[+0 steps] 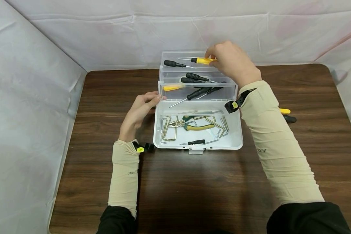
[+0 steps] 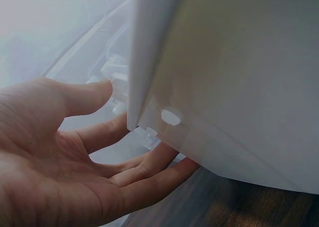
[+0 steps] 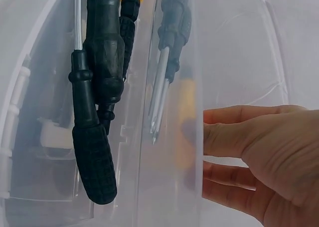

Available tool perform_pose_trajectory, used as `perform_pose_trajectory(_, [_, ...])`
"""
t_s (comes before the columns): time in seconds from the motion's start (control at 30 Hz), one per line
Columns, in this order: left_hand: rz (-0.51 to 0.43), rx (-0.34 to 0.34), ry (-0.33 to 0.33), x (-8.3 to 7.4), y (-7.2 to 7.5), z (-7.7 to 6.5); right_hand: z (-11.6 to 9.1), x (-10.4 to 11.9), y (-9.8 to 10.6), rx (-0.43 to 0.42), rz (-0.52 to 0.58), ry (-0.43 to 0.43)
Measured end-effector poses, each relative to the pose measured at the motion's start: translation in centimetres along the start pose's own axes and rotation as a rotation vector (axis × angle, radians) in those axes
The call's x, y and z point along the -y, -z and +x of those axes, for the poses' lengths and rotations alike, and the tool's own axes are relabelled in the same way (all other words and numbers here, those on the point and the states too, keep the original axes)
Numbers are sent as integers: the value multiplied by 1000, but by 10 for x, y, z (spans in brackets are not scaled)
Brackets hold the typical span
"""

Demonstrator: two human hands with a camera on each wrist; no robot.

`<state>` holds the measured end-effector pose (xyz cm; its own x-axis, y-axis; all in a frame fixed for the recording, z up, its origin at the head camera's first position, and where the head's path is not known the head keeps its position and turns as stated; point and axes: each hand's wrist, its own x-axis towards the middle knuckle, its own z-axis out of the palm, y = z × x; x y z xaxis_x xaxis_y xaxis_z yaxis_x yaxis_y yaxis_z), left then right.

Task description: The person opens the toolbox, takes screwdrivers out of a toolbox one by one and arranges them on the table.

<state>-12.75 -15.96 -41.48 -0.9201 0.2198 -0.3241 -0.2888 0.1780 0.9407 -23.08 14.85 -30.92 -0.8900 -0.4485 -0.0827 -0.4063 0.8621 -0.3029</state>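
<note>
A white toolbox (image 1: pixel 237 139) with clear stepped trays (image 1: pixel 231 92) stands on the table. My right hand (image 1: pixel 234 60) pinches the handle of a yellow screwdriver (image 1: pixel 204 60) at the top tray, its shaft pointing left. In the right wrist view, that handle shows blurred through the tray wall, beside the fingers (image 3: pixel 229 174). At the box's left side, my left hand (image 1: pixel 141 109) has its fingers extended against the edge near the hinge; the left wrist view shows fingertips under the white wall (image 2: pixel 239 112). Black screwdrivers (image 1: pixel 175 63) lie in the trays.
Inside the box's base are pliers (image 1: pixel 199 127), several hex keys (image 1: pixel 165 130) and a small black screwdriver (image 1: pixel 196 142). Yellow and black handles (image 1: pixel 289 119) lie on the table (image 1: pixel 175 195), partly behind the right forearm. White sheeting (image 1: pixel 105 39) stands behind and at the sides.
</note>
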Motion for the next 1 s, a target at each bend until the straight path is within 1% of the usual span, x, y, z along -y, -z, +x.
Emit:
perform_pose_trajectory(0.23, [-6, 3, -1, 1, -1, 0, 2, -1, -1, -2, -2, 19])
perform_pose_trajectory(0.57, [-3, 3, -10, 0, -1, 0, 2, -1, 0, 17, 4, 9])
perform_pose_trajectory(0.8, [-9, 2, -18, 1, -1, 0, -1, -1, 3, 0, -13, 27])
perform_pose_trajectory(1.0, [-9, 5, -10, 0, 0, 1, -8, -2, 7, -22, -4, 13])
